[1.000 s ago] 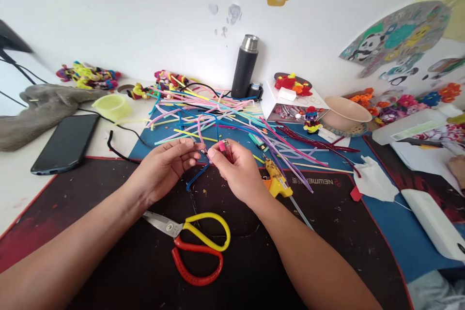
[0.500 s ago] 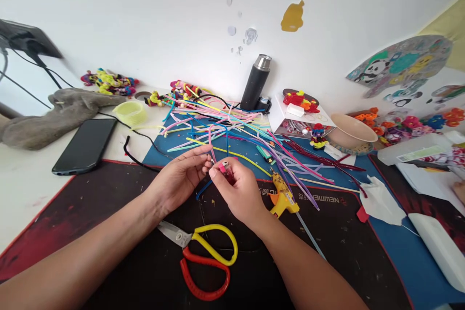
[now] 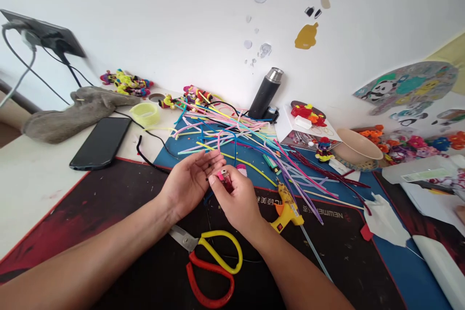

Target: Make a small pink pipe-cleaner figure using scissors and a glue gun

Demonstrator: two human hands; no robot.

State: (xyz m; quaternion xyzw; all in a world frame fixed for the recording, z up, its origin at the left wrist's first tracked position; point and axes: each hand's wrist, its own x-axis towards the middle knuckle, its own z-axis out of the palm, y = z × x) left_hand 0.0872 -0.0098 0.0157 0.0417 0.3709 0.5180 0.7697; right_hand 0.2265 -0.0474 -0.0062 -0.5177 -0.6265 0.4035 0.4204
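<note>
My right hand is closed round a small lighter with a pink and metal top; its body is mostly hidden by the fingers. Palm up, my left hand is cupped just beside it, its fingers behind the lighter and nothing visible in the palm. A tiny dark tip shows between the two hands, too small to make out. Below them lie scissors with one yellow and one red handle. Behind the hands spreads a pile of coloured pipe cleaners.
A yellow glue gun lies right of my right hand. A black phone and a yellow coil are at the left. Farther back stand a black thermos, a white box and a beige bowl.
My left hand has opened from a pinch into a cupped palm. The lighter stays in my right hand. The view has shifted, so the scene sits slightly lower and farther right.
</note>
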